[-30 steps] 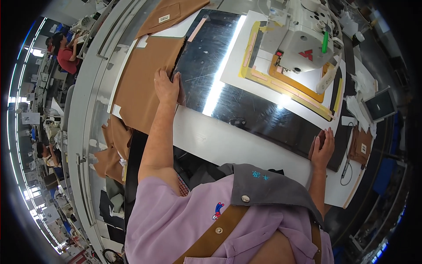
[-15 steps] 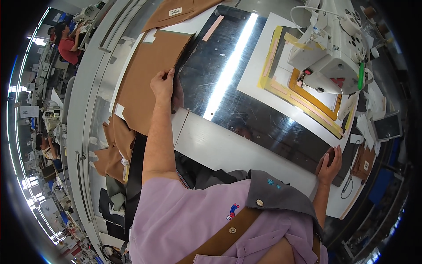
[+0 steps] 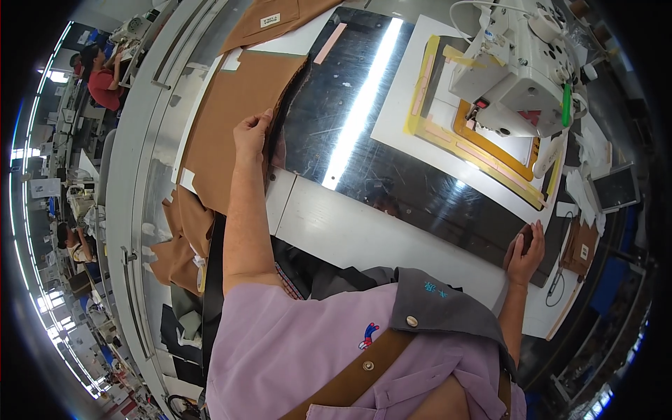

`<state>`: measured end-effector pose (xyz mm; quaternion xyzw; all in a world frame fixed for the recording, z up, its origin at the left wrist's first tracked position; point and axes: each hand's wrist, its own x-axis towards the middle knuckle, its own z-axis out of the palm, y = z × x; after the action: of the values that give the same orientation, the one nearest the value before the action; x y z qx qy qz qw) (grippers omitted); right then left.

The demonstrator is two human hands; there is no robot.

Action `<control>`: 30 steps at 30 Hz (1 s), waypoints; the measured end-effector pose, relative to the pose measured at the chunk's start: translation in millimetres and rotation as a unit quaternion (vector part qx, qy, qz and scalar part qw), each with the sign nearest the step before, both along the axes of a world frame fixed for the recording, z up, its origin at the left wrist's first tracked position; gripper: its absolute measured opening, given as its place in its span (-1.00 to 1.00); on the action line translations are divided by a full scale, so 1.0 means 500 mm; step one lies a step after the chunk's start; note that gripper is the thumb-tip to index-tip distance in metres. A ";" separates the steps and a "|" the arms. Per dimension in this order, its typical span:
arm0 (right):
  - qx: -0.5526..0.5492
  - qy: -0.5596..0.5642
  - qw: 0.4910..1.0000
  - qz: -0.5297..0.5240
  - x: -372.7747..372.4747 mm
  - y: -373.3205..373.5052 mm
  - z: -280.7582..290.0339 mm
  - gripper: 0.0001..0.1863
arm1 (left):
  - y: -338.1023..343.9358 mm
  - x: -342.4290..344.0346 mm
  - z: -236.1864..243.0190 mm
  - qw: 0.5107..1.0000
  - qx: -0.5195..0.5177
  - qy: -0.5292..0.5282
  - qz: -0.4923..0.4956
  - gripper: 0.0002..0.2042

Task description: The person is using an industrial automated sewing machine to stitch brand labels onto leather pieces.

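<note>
My left hand (image 3: 251, 136) is at the right edge of a brown fabric piece (image 3: 227, 119), its thumb and fingers pinched together on that edge. The fabric lies flat on the left of the table, with a dark, rough rim along its right side. Beside it stretches a shiny dark metal plate (image 3: 308, 115). My right hand (image 3: 526, 257) rests at the plate's near right corner, fingers extended and slightly bent, with nothing seen in it. What lies under its palm is hidden.
A white sewing machine (image 3: 518, 77) stands at the far right, over an orange frame (image 3: 504, 155) on a yellow-taped white board (image 3: 392, 126). More brown fabric (image 3: 189, 227) hangs crumpled at the left. Another brown piece (image 3: 297, 12) lies at the back. A metal rail (image 3: 133, 210) edges the left.
My left hand has shifted slightly left along with the fabric edge, and the whole view has moved a little. My right hand stays at the plate's corner.
</note>
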<state>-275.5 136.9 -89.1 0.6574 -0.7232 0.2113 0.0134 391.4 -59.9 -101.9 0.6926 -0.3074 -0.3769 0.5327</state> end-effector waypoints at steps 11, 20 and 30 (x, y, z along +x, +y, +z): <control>-0.007 0.025 1.000 -0.014 0.001 0.004 -0.004 -0.55 | -0.048 0.060 0.028 0.819 0.090 -0.558 -0.098 -0.73; -0.019 0.014 0.999 -0.026 -0.004 0.010 -0.005 -0.54 | -0.075 0.087 0.021 0.800 0.097 -0.580 -0.121 -0.75; -0.044 -0.003 0.999 -0.016 0.003 0.000 0.006 -0.55 | -0.030 0.201 -0.042 0.944 0.013 -0.329 0.023 -0.75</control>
<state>-273.9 137.1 -86.2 0.6443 -0.7234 0.2443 0.0433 491.9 -74.9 -122.7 0.7915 -0.4446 -0.1198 0.4018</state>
